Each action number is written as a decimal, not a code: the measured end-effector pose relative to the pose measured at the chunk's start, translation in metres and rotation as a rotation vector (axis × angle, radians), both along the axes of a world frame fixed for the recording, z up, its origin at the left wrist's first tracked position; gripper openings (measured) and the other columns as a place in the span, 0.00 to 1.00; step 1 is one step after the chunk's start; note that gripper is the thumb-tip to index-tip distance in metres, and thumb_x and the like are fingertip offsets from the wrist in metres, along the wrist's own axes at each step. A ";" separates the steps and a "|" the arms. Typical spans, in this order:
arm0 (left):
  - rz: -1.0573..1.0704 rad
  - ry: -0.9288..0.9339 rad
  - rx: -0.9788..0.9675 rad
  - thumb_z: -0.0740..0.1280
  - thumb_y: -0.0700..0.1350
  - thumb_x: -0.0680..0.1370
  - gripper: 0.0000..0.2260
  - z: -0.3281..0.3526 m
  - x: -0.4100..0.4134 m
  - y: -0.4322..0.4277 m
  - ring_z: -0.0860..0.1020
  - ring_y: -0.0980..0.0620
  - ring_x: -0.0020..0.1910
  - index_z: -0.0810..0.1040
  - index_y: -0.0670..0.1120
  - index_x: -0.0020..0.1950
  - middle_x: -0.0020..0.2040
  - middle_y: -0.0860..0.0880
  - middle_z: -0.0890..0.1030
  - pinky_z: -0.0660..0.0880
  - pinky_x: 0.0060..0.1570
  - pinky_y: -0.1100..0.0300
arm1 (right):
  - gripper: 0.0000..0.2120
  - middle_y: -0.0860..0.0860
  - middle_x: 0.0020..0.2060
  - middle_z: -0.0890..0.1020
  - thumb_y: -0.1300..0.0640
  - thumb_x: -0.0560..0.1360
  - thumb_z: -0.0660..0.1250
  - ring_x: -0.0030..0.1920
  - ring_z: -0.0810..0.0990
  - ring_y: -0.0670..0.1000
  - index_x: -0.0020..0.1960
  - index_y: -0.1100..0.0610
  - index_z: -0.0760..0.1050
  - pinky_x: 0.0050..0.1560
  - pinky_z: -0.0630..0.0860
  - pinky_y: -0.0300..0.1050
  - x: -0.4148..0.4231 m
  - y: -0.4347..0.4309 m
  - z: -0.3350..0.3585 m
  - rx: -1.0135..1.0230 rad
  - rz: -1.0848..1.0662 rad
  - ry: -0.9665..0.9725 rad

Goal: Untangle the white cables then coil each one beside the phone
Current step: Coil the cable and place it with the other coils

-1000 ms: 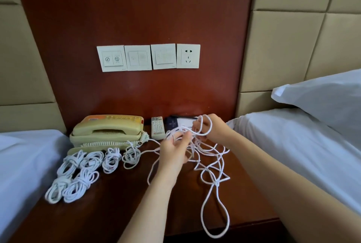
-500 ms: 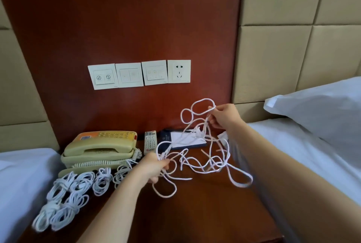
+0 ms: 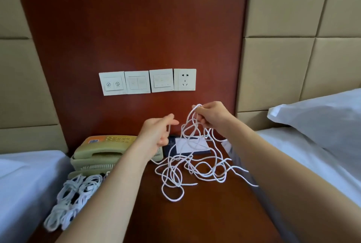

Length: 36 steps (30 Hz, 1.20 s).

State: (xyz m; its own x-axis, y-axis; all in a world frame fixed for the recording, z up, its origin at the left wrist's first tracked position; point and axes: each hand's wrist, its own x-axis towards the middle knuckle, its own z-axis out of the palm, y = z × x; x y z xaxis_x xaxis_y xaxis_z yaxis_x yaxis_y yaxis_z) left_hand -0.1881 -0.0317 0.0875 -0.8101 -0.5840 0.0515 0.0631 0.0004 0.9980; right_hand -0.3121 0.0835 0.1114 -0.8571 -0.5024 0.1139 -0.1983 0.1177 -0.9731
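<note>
In right hand (image 3: pixel 212 115), seemingly tangled cables (image 3: pixel 173 201).

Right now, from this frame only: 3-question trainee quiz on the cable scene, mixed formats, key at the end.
1. True or false: the right hand holds strands of the tangled cable up above the nightstand.
2. Where do the coiled cables lie? A) in front of the phone B) in the right hand C) behind the phone
3. How many wall plates sit in the row above the nightstand?
Key: 1 true; 2 A; 3 four.
</note>
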 end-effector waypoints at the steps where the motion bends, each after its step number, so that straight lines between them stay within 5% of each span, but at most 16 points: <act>1: -0.024 -0.035 -0.122 0.65 0.46 0.79 0.10 0.003 0.001 0.007 0.58 0.57 0.22 0.80 0.41 0.45 0.24 0.54 0.60 0.55 0.19 0.66 | 0.19 0.50 0.19 0.72 0.58 0.77 0.66 0.19 0.68 0.43 0.29 0.61 0.73 0.21 0.68 0.33 0.007 -0.004 0.003 0.000 0.029 -0.006; 6: 0.015 -0.061 -0.680 0.69 0.46 0.75 0.09 0.000 0.004 0.011 0.69 0.59 0.25 0.80 0.43 0.38 0.26 0.55 0.74 0.63 0.24 0.69 | 0.15 0.52 0.23 0.72 0.57 0.77 0.66 0.22 0.68 0.45 0.33 0.63 0.73 0.22 0.69 0.32 0.026 -0.013 0.007 -0.018 0.099 -0.084; 11: 0.136 -0.077 -0.811 0.69 0.51 0.75 0.13 -0.001 0.006 0.008 0.67 0.56 0.25 0.79 0.42 0.37 0.25 0.53 0.70 0.59 0.24 0.65 | 0.15 0.51 0.24 0.71 0.61 0.79 0.61 0.20 0.68 0.43 0.34 0.61 0.72 0.21 0.67 0.31 0.023 -0.007 0.005 -0.158 0.119 -0.285; 18: 0.074 -0.057 -0.579 0.62 0.44 0.79 0.14 -0.008 0.005 0.008 0.63 0.51 0.27 0.76 0.34 0.40 0.26 0.49 0.65 0.61 0.32 0.58 | 0.13 0.51 0.22 0.72 0.63 0.79 0.59 0.20 0.69 0.42 0.37 0.64 0.73 0.21 0.67 0.31 0.014 0.004 0.002 -0.253 0.069 -0.405; 26: 0.335 -0.145 0.103 0.62 0.39 0.77 0.09 -0.032 -0.008 0.010 0.59 0.54 0.20 0.74 0.41 0.37 0.25 0.50 0.63 0.55 0.18 0.67 | 0.16 0.51 0.21 0.71 0.67 0.77 0.56 0.18 0.65 0.44 0.32 0.60 0.71 0.19 0.62 0.31 -0.005 0.007 -0.018 -0.392 -0.243 -0.399; 31: 0.153 -0.103 0.148 0.67 0.41 0.77 0.07 -0.028 -0.006 0.007 0.57 0.57 0.18 0.77 0.38 0.42 0.21 0.52 0.61 0.53 0.21 0.66 | 0.16 0.51 0.23 0.72 0.66 0.77 0.58 0.22 0.67 0.46 0.31 0.60 0.72 0.21 0.67 0.35 -0.015 0.014 -0.016 -0.351 -0.262 -0.298; 36: 0.074 0.010 0.171 0.59 0.46 0.80 0.14 -0.012 -0.005 0.006 0.54 0.58 0.17 0.78 0.38 0.46 0.18 0.55 0.57 0.53 0.17 0.66 | 0.12 0.52 0.29 0.75 0.65 0.78 0.59 0.29 0.74 0.46 0.36 0.59 0.73 0.35 0.74 0.38 -0.002 0.011 -0.011 -0.205 0.025 -0.172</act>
